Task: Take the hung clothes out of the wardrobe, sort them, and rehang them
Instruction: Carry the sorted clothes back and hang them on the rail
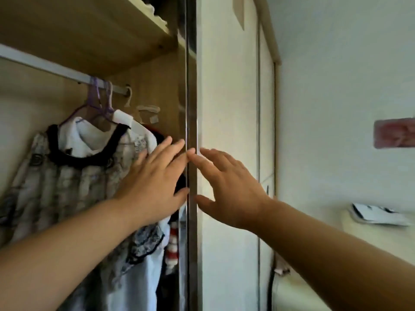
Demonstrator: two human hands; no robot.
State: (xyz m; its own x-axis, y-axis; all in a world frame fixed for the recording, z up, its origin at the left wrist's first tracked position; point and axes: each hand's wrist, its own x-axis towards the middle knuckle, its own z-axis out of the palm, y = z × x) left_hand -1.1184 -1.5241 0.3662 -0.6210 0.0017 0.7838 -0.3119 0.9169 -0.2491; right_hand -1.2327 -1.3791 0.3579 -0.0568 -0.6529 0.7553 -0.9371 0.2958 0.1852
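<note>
Head cam: L hand (155, 178) & R hand (231, 189) both spread open at wardrobe door edge (192, 86).

Pale wall (336, 86) at right — reddish sticker (394, 133) on it, white-and-black item (379, 215) lower down.

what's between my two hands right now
In the head view, the dark metal vertical edge of the white wardrobe door runs between the open left hand and the open right hand; both sets of fingertips reach it.
</note>
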